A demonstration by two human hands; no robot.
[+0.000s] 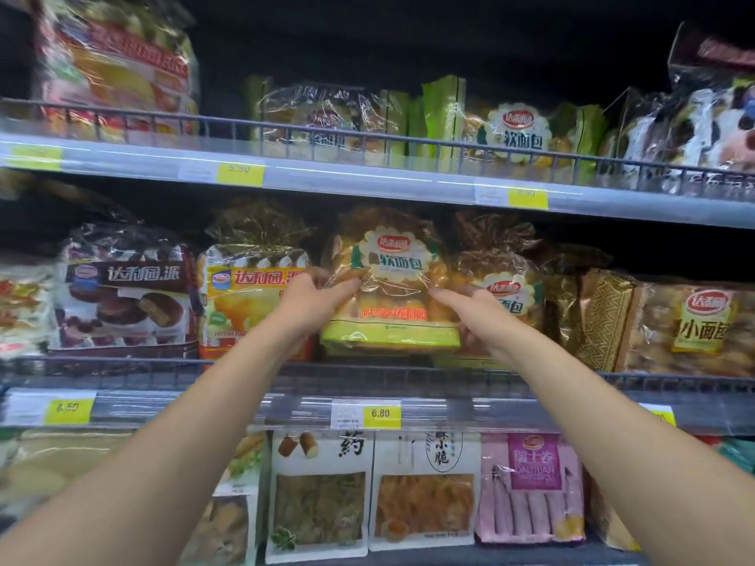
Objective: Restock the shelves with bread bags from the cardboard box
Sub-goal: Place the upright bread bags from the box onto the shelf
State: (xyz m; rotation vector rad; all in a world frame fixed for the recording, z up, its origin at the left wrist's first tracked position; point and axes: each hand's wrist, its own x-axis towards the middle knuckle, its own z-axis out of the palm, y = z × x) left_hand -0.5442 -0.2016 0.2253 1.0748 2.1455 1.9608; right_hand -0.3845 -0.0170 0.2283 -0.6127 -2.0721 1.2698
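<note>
head view: the left hand [312, 298] is curling its fingers [346, 286] round the left edge of one crinkly clear-plastic bread bag [392, 279], green-banded and bulging with golden rolls, which is standing on the middle shelf [204, 406] behind a wire rail [122, 367]. the right hand [470, 310] is touching its right edge, grip unclear. one matching bag [504, 294] is standing just beside it.

The bread bag [390, 279] is showing clear, glossy, crinkled plastic film. The shelf rail [102, 359] is looking like dark matt metal wire. The price strip [347, 177] is gleaming as smooth plastic over paper tags [380, 413].
</note>
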